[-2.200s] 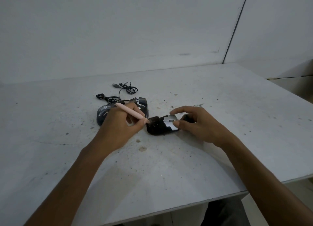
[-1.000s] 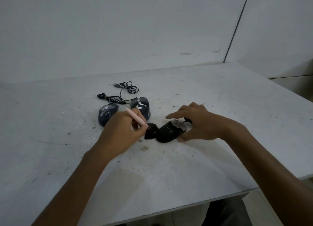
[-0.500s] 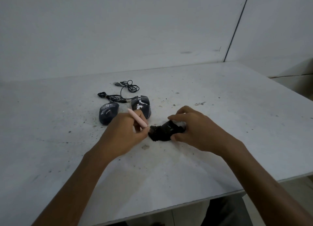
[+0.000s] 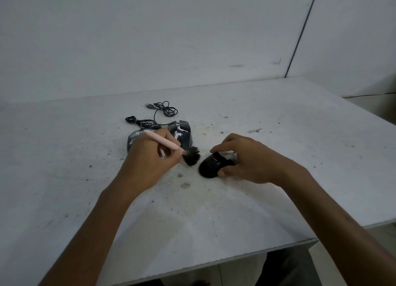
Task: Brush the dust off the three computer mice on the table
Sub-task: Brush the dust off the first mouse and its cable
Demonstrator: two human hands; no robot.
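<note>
While right hand (image 4: 246,159) steadies mouse (image 4: 212,164), brush (image 4: 171,147) has lifted clear.

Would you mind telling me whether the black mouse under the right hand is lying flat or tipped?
Tipped: the glossy black mouse rests on its side, pinched by the right hand.

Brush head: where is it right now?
Head view, table centre: the brush, held in the left hand, sits just left of the black mouse under the right hand.

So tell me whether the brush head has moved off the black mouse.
Yes. The brush head was on the black mouse; now it's apart, nearer the patterned mouse.
</note>
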